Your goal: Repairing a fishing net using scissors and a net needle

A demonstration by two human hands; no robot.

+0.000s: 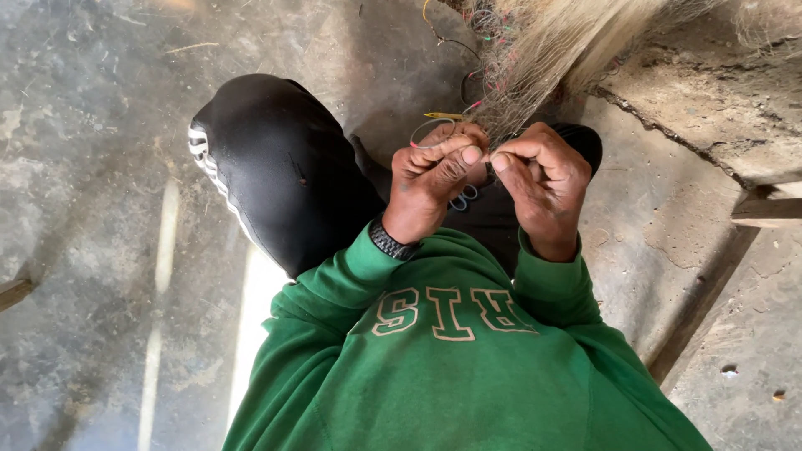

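While the concrete floor [83, 167] lies bare well to the left of the fingers, a raised knee in black trousers [280, 163] stands just to their left, and that is the nearest edge on that side. The left hand [430, 179], with a dark wristwatch [391, 242] below it, has its fingers [455, 159] curled and pressed together, thumb over forefinger, pinching a thin strand; a pale loop of line [428, 129] curves just above them, and a yellow pointed netting needle [443, 115] juts out a little above that. Small bluish rings [462, 199] hang below the fingers, between the two hands; what they belong to cannot be told. The right hand [543, 179] almost meets the left, its fingers [518, 154] pinched on the same fine strands where the bundled fishing net [543, 50] comes down from above. By the look of it, a knot or mesh is being tied, with both hands keeping the line taut. Pulling it snug would call for drawing the loop through without letting either pinch slip. Right of the fingers, a cracked ledge [668, 125] and a wooden plank [767, 213] narrow the room, so the freest space is upward along the net and down toward the green sweatshirt [451, 376].
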